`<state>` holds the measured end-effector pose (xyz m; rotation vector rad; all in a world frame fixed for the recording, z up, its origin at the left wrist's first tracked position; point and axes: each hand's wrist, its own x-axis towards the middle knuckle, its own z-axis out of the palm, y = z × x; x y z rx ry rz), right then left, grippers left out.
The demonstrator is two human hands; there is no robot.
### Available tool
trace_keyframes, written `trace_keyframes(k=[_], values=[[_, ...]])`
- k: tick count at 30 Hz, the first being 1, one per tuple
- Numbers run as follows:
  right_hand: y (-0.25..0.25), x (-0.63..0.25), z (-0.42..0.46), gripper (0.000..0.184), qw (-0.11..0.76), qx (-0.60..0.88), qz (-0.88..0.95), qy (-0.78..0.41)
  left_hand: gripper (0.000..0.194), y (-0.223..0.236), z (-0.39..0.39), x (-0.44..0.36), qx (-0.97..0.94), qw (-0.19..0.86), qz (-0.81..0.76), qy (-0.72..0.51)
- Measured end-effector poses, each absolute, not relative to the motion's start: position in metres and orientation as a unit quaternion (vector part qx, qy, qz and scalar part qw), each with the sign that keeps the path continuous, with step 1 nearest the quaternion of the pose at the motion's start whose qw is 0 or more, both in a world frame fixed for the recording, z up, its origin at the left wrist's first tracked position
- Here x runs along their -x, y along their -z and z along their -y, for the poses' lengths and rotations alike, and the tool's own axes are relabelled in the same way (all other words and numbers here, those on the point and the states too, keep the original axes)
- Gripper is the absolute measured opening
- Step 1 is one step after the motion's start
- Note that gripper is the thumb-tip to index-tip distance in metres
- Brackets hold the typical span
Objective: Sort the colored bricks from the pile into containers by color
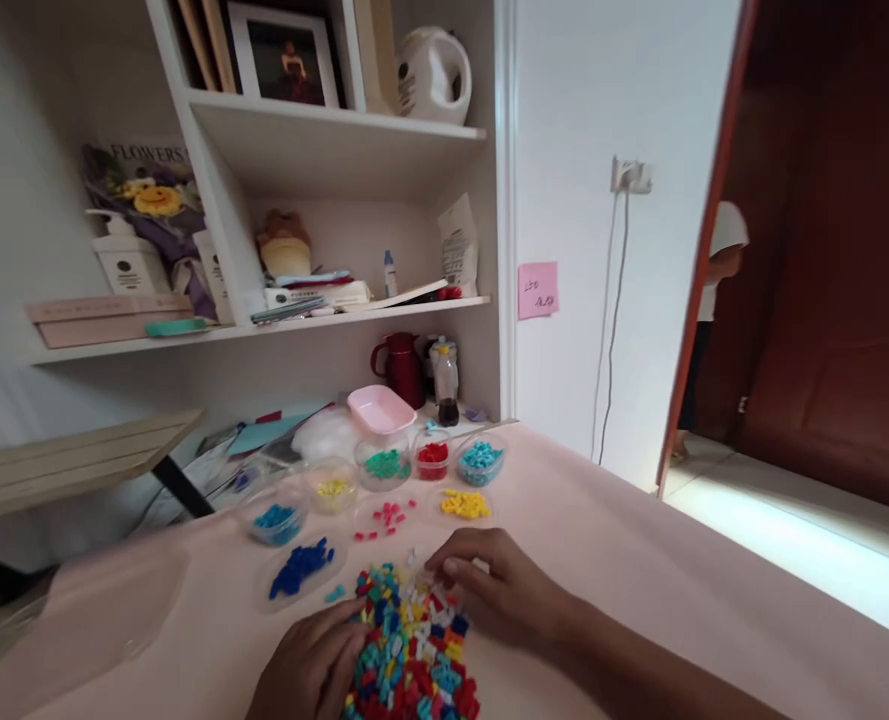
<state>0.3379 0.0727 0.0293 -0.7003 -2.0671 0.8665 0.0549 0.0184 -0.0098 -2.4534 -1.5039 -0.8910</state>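
A mixed pile of small colourful building bricks lies on the pink table cover at the lower middle. My left hand rests against the pile's left edge, fingers extended over the nearest bricks with nothing visibly gripped. At the upper right edge of the pile is my right hand, its fingers bent and thumb close to the index finger. Whatever sits in that pinch is too small to make out. Just beyond the hands are loose pink bricks, yellow bricks and dark blue bricks on a clear lid.
Clear tubs with blue, pale yellow, green, red and light blue bricks form an arc behind. Farther back stand a pink basin, a red jug and a bottle. A person stands by the doorway.
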Motion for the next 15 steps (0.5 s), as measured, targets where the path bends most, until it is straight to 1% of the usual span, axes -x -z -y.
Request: trace_keyframes(k=[3,5,8,12,15], values=[[-0.029,-0.339,-0.076,0.032,0.381,0.316,0.825,-0.273,0.029,-0.001,-0.011,-0.063,0.791,0.069,0.514,0.324],[-0.025,-0.339,-0.076,0.030,0.364,0.355,0.830,-0.229,0.027,-0.004,-0.007,-0.068,0.784,0.066,0.514,0.341],[-0.015,-0.336,-0.075,0.033,0.325,0.395,0.833,-0.210,0.027,-0.005,-0.002,-0.071,0.765,0.041,0.531,0.362],[-0.007,-0.328,-0.076,0.040,0.259,0.414,0.849,-0.201,0.033,-0.008,-0.002,-0.068,0.708,-0.012,0.578,0.405],[-0.005,-0.322,-0.076,0.043,0.231,0.445,0.848,-0.171,0.033,-0.011,-0.004,-0.066,0.664,-0.046,0.601,0.441]])
